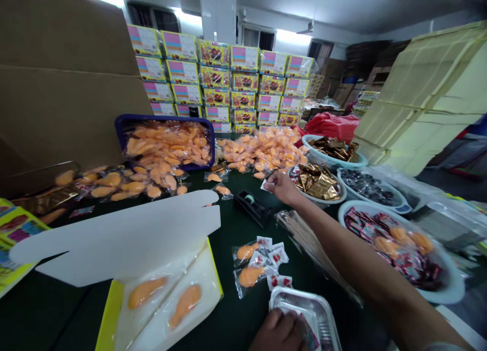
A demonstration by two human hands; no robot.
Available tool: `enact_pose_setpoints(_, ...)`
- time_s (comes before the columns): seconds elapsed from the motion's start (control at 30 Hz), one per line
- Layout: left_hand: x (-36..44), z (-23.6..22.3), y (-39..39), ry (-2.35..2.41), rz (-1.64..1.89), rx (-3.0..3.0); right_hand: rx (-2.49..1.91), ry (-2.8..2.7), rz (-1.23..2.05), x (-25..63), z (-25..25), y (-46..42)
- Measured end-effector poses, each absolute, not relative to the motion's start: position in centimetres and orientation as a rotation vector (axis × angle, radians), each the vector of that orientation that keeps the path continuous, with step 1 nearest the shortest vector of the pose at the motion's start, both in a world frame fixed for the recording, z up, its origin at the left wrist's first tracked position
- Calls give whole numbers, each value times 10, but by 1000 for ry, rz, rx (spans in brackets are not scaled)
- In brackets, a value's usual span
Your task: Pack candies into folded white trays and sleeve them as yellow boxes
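Observation:
My right hand (282, 187) reaches far across the dark green table, its fingers closed in a pinch on a small white sachet (265, 185). At the bottom edge my left hand (279, 331) curls its fingers over the left rim of a foil tray (325, 310). Inside that tray lie reddish packets, partly hidden by the fingers. Left of it stands an open yellow-and-white box (217, 275) with two wrapped orange drumstick-shaped pieces (185, 305) in it. Between box and tray lie wrapped orange pieces (251, 276) and several white sachets with red print (279, 254).
A black tape dispenser (255, 209) and bagged wooden sticks (304, 232) lie mid-table. Behind is a tipped blue basket (212, 140) spilling orange pieces. At right stand bowls with gold packets (319, 183), dark round pieces (367, 188) and red packets (361, 224). Stacked boxes (243, 82) rise behind.

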State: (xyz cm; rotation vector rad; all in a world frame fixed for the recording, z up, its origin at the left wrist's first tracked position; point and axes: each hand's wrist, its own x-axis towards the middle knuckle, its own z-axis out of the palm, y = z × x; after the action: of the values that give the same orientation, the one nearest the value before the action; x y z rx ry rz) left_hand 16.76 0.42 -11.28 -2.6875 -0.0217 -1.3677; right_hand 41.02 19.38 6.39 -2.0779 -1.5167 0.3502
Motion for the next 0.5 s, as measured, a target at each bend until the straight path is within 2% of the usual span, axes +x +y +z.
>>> enact_pose_setpoints(0.17,150,-78,1,-62,-1211,-2852,-1553,-1655,920,413,64,97)
enact_pose_setpoints(0.23,147,-74,-1,-80,-1126,-2884,-1557,-1700,975,409,55,74)
enact_pose_setpoints(0.4,146,-68,-2,-68,-1072,-2884,-1829,-1826,228,387,52,69)
enact_pose_setpoints(0.5,146,-64,-1,-79,-1102,-2860,-1939,-1861,59,363,56,96)
